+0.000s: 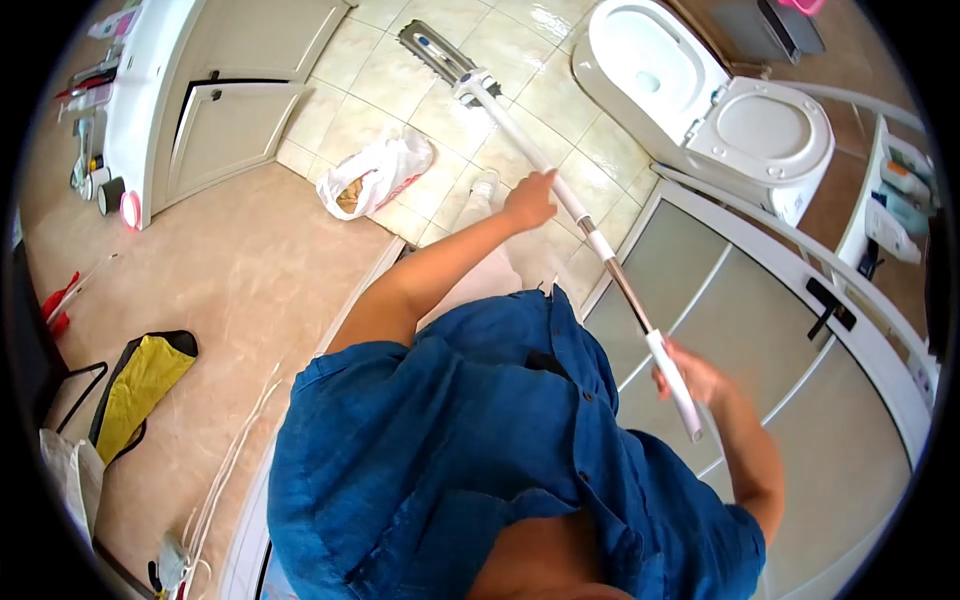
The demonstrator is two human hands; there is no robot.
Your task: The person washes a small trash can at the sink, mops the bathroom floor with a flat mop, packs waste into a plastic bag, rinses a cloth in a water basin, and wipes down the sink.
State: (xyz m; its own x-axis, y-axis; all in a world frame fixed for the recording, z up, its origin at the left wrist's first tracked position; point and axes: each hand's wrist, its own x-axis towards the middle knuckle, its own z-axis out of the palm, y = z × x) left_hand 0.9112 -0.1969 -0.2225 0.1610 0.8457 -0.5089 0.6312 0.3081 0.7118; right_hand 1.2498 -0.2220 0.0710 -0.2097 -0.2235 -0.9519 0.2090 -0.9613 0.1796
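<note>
A mop (546,163) with a long white and metal telescopic handle slants across the view. Its flat grey head (437,55) rests on or just over the tiled floor beyond me. My left hand (530,204) is closed around the white shaft about midway. Near the handle's end, my right hand (693,372) wraps the white grip, slightly blurred, some of its fingers hidden behind it. A white plastic bag (385,172) with something brown inside lies on the tiles, left of my foot (485,184).
A toilet (640,70) with its lid raised stands at the upper right. Beside me on the right is a frosted glass panel door (760,330) with a black handle. Cabinet doors (235,130) stand at the upper left. White cords (235,450) and a yellow-black bag (145,395) lie left.
</note>
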